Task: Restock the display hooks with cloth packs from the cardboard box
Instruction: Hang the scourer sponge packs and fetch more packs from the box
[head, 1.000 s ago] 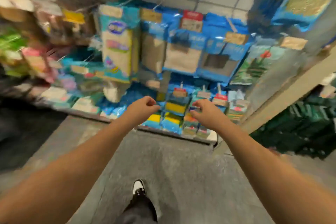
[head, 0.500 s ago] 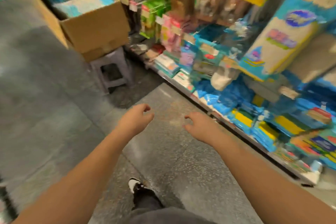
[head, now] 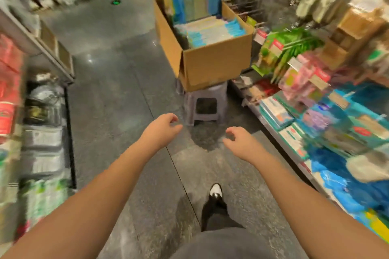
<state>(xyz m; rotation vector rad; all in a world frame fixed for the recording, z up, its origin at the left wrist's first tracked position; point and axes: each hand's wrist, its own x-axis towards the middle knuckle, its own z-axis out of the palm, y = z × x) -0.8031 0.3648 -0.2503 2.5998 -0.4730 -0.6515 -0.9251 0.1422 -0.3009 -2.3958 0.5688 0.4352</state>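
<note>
Cloth packs, pale with blue edges, lie stacked flat in one open cardboard box on one grey stool, far centre; more stand upright at its far end. Your left hand and right hand hang over the floor, fingers loosely curled, gripping nothing. Half a second ago the box sat far left; now you face it, hooks just right.

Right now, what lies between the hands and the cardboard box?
In the head view, bare grey floor and the plastic stool bearing the cardboard box lie ahead of the empty left hand and right hand.
</note>
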